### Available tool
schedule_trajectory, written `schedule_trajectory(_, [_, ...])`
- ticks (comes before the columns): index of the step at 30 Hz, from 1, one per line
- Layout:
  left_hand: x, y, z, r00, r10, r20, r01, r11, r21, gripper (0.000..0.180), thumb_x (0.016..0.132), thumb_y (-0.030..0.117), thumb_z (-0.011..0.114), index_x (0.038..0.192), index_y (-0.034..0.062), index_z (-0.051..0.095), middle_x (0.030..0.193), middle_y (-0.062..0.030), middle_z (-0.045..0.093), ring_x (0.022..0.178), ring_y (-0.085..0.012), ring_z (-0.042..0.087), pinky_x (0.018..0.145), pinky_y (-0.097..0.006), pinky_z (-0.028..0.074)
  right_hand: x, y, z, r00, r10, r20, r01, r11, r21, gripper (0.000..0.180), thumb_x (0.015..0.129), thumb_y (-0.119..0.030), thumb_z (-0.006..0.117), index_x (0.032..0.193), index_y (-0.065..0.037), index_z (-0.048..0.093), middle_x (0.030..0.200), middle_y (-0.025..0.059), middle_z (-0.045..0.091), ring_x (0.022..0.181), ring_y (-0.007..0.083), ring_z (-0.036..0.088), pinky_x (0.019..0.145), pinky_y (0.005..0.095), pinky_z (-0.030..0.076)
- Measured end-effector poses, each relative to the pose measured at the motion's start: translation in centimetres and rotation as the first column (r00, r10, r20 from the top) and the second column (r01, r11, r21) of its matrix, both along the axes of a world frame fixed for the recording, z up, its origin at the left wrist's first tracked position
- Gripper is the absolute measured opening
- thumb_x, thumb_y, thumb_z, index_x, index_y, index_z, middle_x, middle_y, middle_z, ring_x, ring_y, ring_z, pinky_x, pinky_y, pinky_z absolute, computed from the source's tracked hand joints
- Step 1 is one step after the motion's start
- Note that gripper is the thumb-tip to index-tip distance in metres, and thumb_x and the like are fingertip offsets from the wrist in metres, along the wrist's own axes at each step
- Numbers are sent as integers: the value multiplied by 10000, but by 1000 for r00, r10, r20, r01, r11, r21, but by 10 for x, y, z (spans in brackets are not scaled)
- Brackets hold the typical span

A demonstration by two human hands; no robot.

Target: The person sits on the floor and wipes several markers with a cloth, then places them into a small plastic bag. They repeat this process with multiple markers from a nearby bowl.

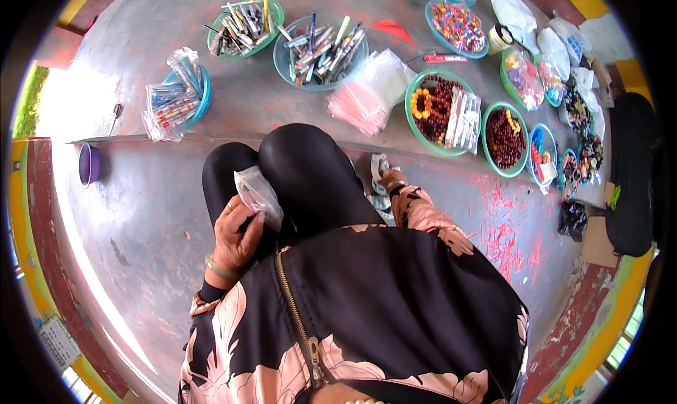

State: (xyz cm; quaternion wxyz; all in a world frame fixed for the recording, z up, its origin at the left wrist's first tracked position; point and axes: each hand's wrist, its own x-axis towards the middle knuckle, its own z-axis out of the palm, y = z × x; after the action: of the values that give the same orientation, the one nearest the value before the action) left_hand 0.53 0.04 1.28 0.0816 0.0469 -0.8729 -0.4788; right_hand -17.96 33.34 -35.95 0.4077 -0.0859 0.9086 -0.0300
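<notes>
My left hand point(238, 233) is closed on a small clear plastic bag point(258, 194), pinching its lower edge above my left thigh. Whether anything lies inside the bag is hard to see. Down beside my right leg is my right hand point(391, 177), with a bracelet at its wrist. It is close to a pale patterned thing point(379, 172), perhaps a sandal, and its fingers are too small and partly hidden to read. Ahead on the ledge, nearest to my hands, lie a stack of clear plastic bags point(390, 76) and a pink-tinted bag stack point(355, 107).
Along the ledge stand a blue bowl of pens point(321, 51), a green bowl of pens point(245, 28), a bowl of packed pens point(176, 97) and bowls of dark red beads point(505, 140). A purple cup point(89, 165) stands left. Red scraps point(504, 234) litter the floor at right.
</notes>
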Motion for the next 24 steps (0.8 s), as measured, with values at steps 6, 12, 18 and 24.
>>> schedule_trajectory(6, [8,-2,3,993,78,-90,-84,994,-76,77,795,39,572,839,-18,601,917,-147,619,842,-284,604,773,-318,470,3,-12,-31,995,-34,-92,41,997,71,244,776,-183,575,930,-19,669,969,153,669,918,287,656,766,391,525])
schedule_trajectory(12, [11,-5,-2,978,199,-62,-205,974,-98,94,791,49,542,797,-22,604,890,-146,624,816,-265,604,765,-312,470,3,-21,-53,994,-107,-33,110,987,117,273,776,-223,600,989,-75,686,1025,149,669,996,304,639,842,387,514])
schedule_trajectory(18, [6,-4,-1,972,233,-38,-235,968,-83,101,787,49,540,798,-34,597,864,-142,623,786,-257,602,752,-311,468,7,-21,-12,939,-301,-165,296,954,-55,314,807,-180,534,1084,-65,627,1123,200,614,1064,348,586,915,403,470])
schedule_trajectory(24, [2,-3,3,968,250,-27,-251,966,-58,100,785,49,541,793,-33,598,859,-142,624,781,-249,600,741,-305,464,2,-22,-21,989,-132,-68,138,987,83,333,778,-209,581,1068,-57,642,1091,176,639,1008,343,621,890,408,490])
